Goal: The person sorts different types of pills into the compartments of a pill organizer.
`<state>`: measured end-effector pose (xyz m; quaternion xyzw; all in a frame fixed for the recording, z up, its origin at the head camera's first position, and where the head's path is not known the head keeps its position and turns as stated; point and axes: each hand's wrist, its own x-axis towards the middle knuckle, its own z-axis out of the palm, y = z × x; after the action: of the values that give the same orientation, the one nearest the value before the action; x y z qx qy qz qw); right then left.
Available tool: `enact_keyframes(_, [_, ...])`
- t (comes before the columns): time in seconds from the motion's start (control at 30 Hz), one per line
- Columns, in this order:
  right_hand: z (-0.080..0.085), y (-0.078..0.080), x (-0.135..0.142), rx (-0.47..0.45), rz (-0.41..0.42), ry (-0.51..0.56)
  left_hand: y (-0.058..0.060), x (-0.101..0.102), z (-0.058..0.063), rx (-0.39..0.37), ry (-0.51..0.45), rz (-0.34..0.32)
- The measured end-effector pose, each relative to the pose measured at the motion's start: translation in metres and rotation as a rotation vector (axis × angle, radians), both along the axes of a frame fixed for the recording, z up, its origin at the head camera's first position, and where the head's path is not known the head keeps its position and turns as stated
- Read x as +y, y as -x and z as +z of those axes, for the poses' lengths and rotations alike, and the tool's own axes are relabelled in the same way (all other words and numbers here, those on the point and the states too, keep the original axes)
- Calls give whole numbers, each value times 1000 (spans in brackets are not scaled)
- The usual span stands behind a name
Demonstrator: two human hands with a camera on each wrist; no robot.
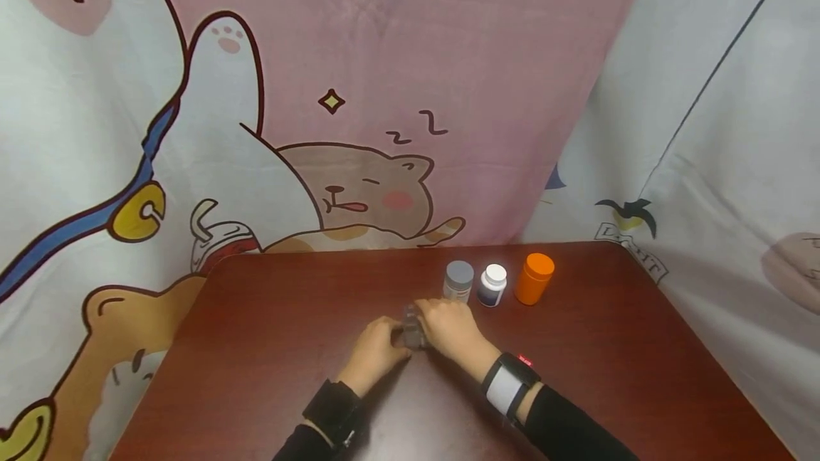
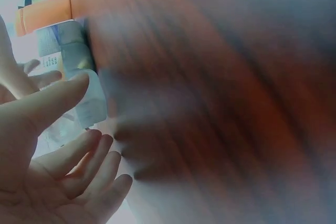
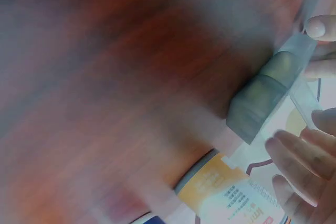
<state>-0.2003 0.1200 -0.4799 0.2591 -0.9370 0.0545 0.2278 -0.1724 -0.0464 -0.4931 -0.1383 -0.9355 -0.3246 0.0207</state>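
Note:
Between both hands, a small translucent grey pill box (image 1: 413,329) is held just above the table, with a clear flap (image 3: 304,98) standing out from it in the right wrist view. My left hand (image 1: 376,348) grips its left end, thumb on one side and fingers on the other. My right hand (image 1: 453,327) holds the other side with bent fingers near the flap; its exact contact is partly hidden. Whether anything lies inside the box cannot be made out.
Behind the right hand stand a grey-capped bottle (image 1: 458,279), a small white-capped bottle (image 1: 492,284) with a dark label and an orange bottle (image 1: 534,279). A small red tag (image 1: 525,360) shows near the right wrist. A patterned cloth (image 1: 487,91) hangs behind the brown table (image 1: 288,304).

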Motion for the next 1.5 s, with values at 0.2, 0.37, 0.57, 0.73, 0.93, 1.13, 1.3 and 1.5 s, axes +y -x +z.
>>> enact_keyframes(0.2, [1,-18,23,-34,57,104,-19,-7,4,-23,-14,99])
enact_keyframes(0.37, [2,-27,55,51,135,172,-40,-9,12,-4,-60,140])
enact_keyframes(0.57, [3,-26,101,73,155,100,-64,-15,13,-11,-27,116])
enact_keyframes(0.73, [9,-16,138,71,95,83,-80,-19,13,-16,-42,118])
enact_keyframes(0.93, [27,9,175,67,21,-6,-91,-19,11,-18,-10,138])
enact_keyframes(1.13, [41,37,198,-4,-91,-39,-94,-19,12,9,12,152])
enact_keyframes(1.3, [42,45,204,-104,-153,-12,-96,-19,15,-2,-6,141])
enact_keyframes(1.5, [40,46,202,-240,-200,61,-97,-18,14,-52,-14,139])
